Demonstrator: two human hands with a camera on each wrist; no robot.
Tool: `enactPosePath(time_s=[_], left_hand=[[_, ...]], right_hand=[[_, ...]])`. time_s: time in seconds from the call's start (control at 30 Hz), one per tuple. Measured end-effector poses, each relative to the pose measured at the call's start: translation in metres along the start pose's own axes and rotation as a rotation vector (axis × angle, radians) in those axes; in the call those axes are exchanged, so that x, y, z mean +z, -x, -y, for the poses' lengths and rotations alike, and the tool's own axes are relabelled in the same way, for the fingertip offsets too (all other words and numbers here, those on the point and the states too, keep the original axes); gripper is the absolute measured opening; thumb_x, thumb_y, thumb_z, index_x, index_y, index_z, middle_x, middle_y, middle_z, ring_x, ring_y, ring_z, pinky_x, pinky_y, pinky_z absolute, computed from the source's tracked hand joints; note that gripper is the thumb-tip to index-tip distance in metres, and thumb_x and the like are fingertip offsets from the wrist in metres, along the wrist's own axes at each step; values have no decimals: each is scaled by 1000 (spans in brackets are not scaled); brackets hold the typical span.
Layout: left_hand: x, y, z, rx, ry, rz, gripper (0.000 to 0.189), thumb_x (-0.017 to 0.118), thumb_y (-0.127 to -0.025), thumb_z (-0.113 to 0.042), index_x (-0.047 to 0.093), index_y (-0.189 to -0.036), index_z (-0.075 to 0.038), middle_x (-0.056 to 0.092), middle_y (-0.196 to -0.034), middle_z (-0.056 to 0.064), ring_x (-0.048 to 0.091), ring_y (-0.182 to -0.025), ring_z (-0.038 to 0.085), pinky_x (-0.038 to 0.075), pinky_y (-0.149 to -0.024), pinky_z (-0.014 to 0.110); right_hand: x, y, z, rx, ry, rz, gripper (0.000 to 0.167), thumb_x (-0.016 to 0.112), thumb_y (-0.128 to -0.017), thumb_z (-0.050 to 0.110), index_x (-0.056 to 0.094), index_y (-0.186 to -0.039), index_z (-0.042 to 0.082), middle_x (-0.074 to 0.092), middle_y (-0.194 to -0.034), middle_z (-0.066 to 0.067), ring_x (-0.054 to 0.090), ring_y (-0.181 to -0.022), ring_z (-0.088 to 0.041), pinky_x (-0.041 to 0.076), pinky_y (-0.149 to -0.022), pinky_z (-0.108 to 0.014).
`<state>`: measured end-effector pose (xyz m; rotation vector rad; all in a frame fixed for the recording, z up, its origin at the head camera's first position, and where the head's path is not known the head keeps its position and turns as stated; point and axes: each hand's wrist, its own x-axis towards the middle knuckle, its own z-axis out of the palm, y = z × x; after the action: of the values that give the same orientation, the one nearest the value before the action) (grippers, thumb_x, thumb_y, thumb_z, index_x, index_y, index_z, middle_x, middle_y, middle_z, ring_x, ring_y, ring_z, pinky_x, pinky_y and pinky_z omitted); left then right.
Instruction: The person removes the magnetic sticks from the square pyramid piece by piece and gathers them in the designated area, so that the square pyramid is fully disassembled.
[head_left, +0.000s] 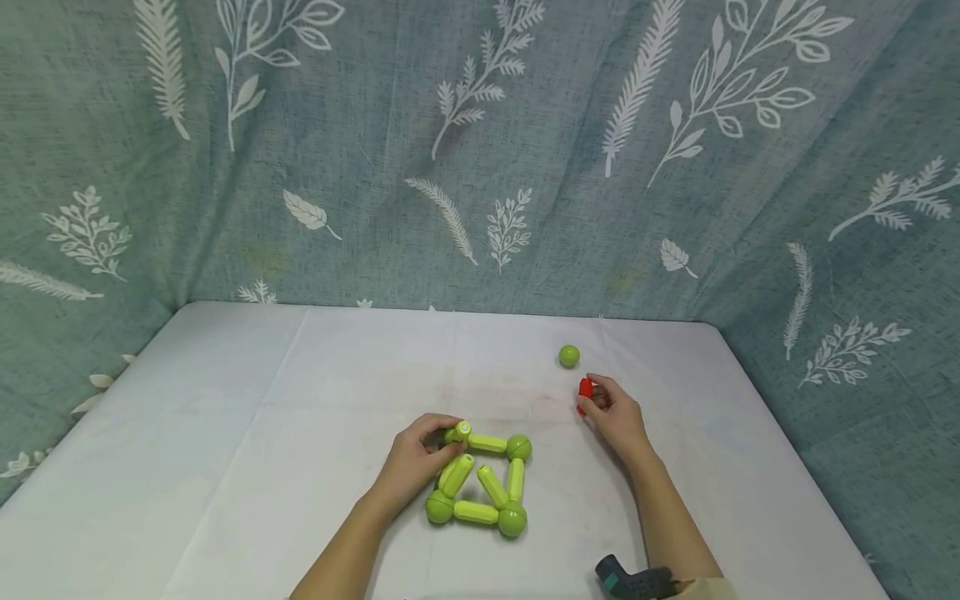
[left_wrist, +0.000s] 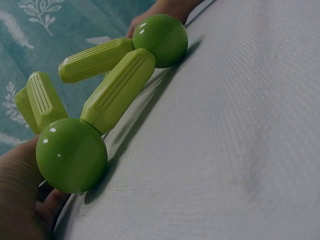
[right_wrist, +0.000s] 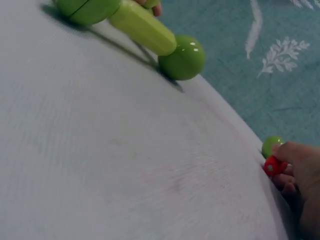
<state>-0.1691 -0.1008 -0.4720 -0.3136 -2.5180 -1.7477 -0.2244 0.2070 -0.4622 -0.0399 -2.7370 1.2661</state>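
Frame (head_left: 487, 444) of yellow-green rods (head_left: 476, 512) and green balls (head_left: 512, 521) on white tabletop (head_left: 337, 375), more rods tilted up from its two near corners. Left hand (head_left: 416, 457) curled round its far left corner — pinching there, exact part gripped partly hidden. Right hand (head_left: 619, 419) well apart, off to the right, with a red piece (head_left: 585, 388) pinched between thumb and fingers; whether touching the tabletop, cannot tell. Just beyond the red piece, a loose green ball (head_left: 569, 356). Dark angled device (head_left: 633, 581) at the right forearm, beside a pale sleeve (head_left: 707, 589). Behind — teal cloth (head_left: 367, 125) with white leaf prints.
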Motion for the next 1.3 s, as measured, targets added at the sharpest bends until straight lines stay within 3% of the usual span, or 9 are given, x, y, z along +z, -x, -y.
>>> enactPosePath(time_s=[0.17, 0.37, 0.63, 0.87, 1.13, 1.3], left_hand=[[0, 0, -6, -13, -19, 6, 29, 77, -79, -14, 68, -106, -19, 64, -108, -5, 60, -107, 15, 51, -90, 29], [2, -1, -1, -25, -14, 9, 30, 77, -79, -15, 67, -107, -19, 63, -108, -6, 59, -107, 14, 50, -91, 29], [2, -1, 1, -4, -16, 0, 31, 77, -79, -14, 67, -107, -21, 64, -107, -6, 60, -106, 15, 51, -89, 26], [2, 0, 0, -20, -2, 5, 31, 77, -78, -13, 67, -107, -20, 64, -107, -6, 60, -105, 14, 50, -88, 25], [0, 0, -1, -18, 29, 16, 30, 76, -80, -15, 67, -107, -21, 63, -108, -6, 59, -107, 14, 50, -91, 28], [0, 0, 0, -9, 18, 12, 30, 77, -79, -15, 67, -107, -21, 63, -108, -6, 60, -106, 14, 50, -90, 25]], right_hand=[[4, -3, 3, -72, 82, -28, 38, 69, -85, 15, 62, -120, 5, 59, -91, -9, 50, -79, -20, 45, -67, -27], [5, -2, 7, 15, 91, -31, 46, 73, -82, 22, 60, -122, 5, 55, -82, -6, 48, -74, -18, 43, -61, -24], [2, -4, 9, -4, 115, 142, 70, 80, -76, 28, 49, -137, 12, 55, -82, -2, 47, -71, -15, 40, -61, -26], [-3, -8, 8, -1, 107, 206, 61, 76, -79, 24, 52, -134, 12, 53, -80, -2, 47, -74, -16, 40, -63, -27], [-6, -9, 6, 60, 46, 192, 51, 71, -83, 17, 54, -130, 9, 53, -79, -4, 46, -71, -17, 40, -58, -25], [0, -10, 6, 34, 110, 165, 62, 74, -81, 26, 49, -136, 12, 53, -78, -3, 47, -70, -16, 41, -59, -25]])
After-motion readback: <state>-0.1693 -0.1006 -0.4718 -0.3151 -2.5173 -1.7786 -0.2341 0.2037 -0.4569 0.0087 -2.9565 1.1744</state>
